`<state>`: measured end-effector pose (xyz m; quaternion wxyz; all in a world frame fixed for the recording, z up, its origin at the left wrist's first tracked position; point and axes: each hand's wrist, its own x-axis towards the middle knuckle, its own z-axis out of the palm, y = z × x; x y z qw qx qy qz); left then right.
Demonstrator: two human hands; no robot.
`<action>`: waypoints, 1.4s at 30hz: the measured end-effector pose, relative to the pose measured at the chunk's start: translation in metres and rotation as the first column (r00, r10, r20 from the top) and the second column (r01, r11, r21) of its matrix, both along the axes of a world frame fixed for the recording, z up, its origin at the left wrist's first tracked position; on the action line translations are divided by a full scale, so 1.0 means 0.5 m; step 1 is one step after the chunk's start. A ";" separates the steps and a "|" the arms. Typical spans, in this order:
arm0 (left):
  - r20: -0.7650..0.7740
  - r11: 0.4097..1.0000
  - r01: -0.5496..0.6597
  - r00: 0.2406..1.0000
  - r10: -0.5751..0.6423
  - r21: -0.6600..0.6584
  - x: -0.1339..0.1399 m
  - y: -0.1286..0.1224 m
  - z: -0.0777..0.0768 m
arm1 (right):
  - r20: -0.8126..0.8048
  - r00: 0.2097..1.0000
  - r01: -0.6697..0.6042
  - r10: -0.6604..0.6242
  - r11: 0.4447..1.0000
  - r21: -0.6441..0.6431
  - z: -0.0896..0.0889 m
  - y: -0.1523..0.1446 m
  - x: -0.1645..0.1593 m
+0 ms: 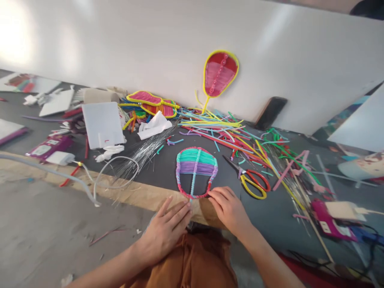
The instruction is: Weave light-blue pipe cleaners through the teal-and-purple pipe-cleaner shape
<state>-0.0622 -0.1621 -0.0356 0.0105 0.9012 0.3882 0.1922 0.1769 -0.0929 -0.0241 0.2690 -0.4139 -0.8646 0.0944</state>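
A rounded pipe-cleaner panel (198, 165) lies on the dark tabletop before me. Its rim is pink and purple, with teal and purple rows across the upper part and a light blue spine down the middle. The lower part shows bare table between rim and spine. My left hand (168, 226) rests at the table's front edge, fingers stretched, fingertips by the spine's lower end. With curled fingers, my right hand (228, 210) pinches the rim at the lower right; the fingertips are partly hidden. Scissors (253, 184) with red and yellow handles lie to the right.
Loose coloured pipe cleaners (216, 124) are heaped behind, beside a bundle of thin wires (144, 148). A yellow-edged red and pink fan shape (220, 74) and a phone (271, 113) lean on the white wall. Power strips (49, 146) and a white cable (96, 182) lie left.
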 end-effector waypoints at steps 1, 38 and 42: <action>-0.010 1.000 -0.001 1.000 0.001 0.003 -0.001 0.001 -0.003 | 0.009 1.000 0.003 -0.003 1.000 0.008 -0.002 -0.004 0.001; 0.603 0.803 -0.354 0.531 0.595 -0.480 -0.054 0.078 0.113 | -0.234 0.964 0.102 -0.125 0.989 -0.111 0.085 0.113 0.067; 0.428 0.466 -0.137 0.233 0.873 -0.874 -0.105 0.088 0.113 | -0.312 0.941 0.062 -0.129 0.974 -0.218 0.091 0.158 0.074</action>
